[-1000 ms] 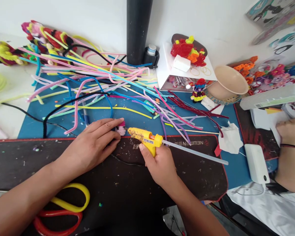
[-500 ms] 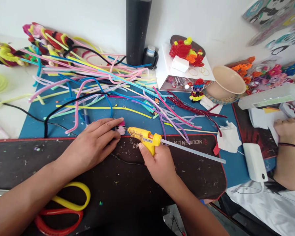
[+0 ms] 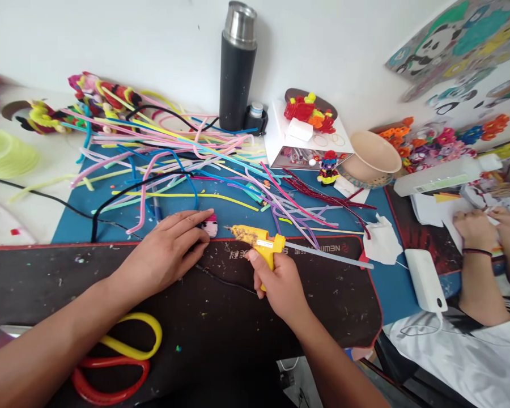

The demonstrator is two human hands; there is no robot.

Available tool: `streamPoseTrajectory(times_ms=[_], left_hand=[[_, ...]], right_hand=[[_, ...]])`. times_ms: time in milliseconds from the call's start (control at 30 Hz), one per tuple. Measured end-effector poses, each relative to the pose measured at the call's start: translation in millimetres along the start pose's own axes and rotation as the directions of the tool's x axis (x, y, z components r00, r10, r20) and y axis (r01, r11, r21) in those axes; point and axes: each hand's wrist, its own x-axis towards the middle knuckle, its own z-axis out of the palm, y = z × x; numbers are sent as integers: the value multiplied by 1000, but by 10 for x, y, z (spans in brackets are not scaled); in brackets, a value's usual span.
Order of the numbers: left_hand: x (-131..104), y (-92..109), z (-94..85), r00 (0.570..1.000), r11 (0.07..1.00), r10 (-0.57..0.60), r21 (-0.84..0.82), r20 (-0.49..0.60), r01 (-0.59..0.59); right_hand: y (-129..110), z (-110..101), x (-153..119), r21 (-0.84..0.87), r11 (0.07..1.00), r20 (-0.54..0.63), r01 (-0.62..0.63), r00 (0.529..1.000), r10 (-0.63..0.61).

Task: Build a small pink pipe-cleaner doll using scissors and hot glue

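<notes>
At the far red edge of a dark mat [image 3: 221,317], holds a yellow glue gun [image 3: 257,238] wrapped in the right hand [image 3: 278,277], with its nozzle aimed left at a small pink-and-white piece [image 3: 211,225]. Covers that piece's left part with the close-set, curved fingers of the left hand [image 3: 165,246]; cannot tell whether pinching or merely pressing. Compared with half a second ago, has eased the nozzle slightly right, widening a small gap, and lifted the view to include a flask's steel cap [image 3: 240,25]. Suggests adjusting aim rather than contact just now. Has little room on the far side, against heaped fuzzy stems [image 3: 215,144]; has more on the near side, between the forearms. Must mind scissors [image 3: 157,334] near left, and the glue stick [image 3: 327,255] jutting right.
</notes>
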Motion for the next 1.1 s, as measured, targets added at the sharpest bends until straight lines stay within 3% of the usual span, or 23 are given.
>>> streamPoseTrajectory(times_ms=[167, 333, 533, 667, 767, 833, 967, 1100], left_hand=[[-26, -30, 32, 1000, 1000, -8, -26, -12, 8], [-39, -41, 56, 1000, 999, -15, -43, -27, 13], [-44, -48, 78, 999, 999, -19, -49, -32, 17], [-49, -44, 77, 999, 998, -15, -68, -44, 12], [-49, -18, 35, 993, 994, -30, -104, -116, 18], [-47, 11, -9, 982, 993, -37, -119, -187, 15], [-39, 86, -105, 959, 986, -85, -163, -271, 42], [-22, 168, -207, 933, 906, -295, -369, -206, 205]], right_hand=[[-91, -37, 81, 337, 937, 53, -92, 995, 79], [-155, -44, 214, 391, 918, 89, -66, 995, 34], [-198, -81, 348, 251, 966, 151, -64, 988, 26], [-245, -164, 342, -75, 997, 114, -5, 993, 14], [-265, -235, 305, -443, 891, -2, 99, 994, -111], [-256, -276, 285, -593, 796, -53, 124, 980, -193], [-188, -326, 245, -609, 776, -82, 161, 961, -264], [-114, -350, 138, -501, 835, -70, 229, 950, -303]])
